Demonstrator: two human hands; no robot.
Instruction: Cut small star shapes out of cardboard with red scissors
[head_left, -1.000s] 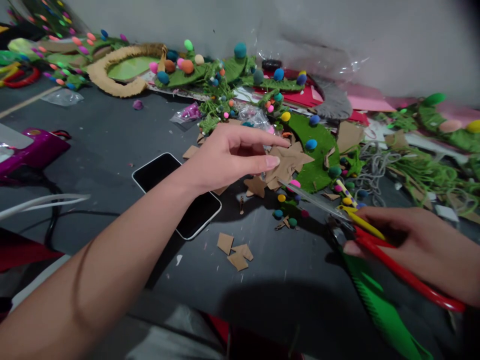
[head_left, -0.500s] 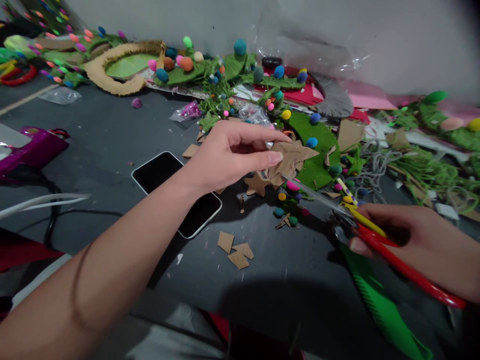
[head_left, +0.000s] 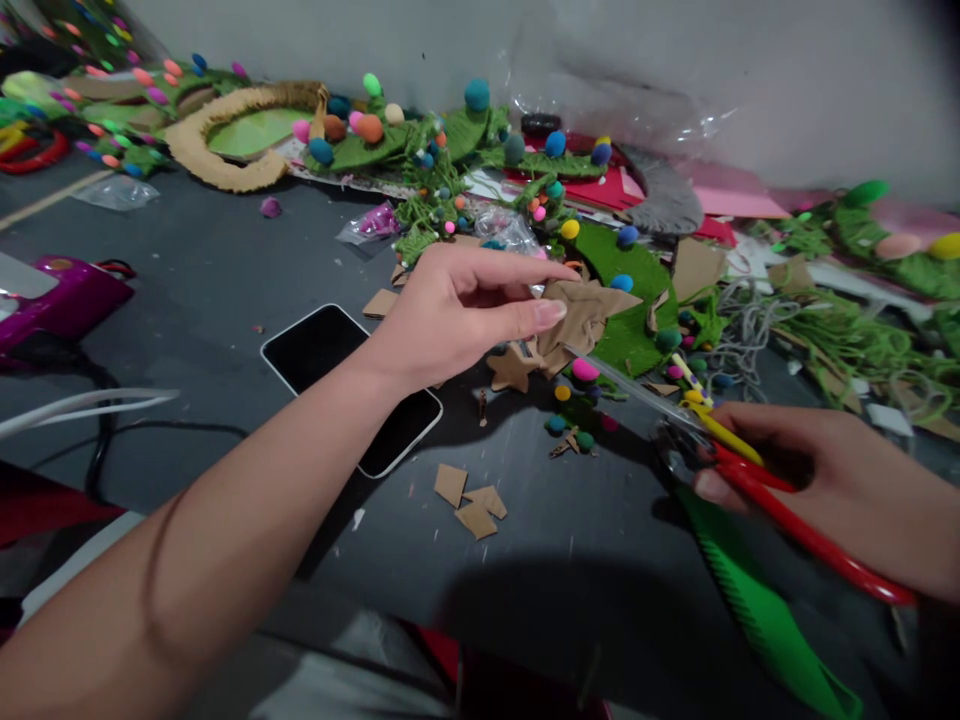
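Bag [head_left: 354,232], contents [head_left: 381,221] apparently purple, beyond hands [head_left: 446,325] with cardboard [head_left: 587,308] and scissors [head_left: 741,470]

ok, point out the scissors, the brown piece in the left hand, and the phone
Scissors [head_left: 739,470]: head view, on the red handle.
Brown piece [head_left: 587,306]: head view, on its face.
Phone [head_left: 403,428]: head view, on the dark screen.
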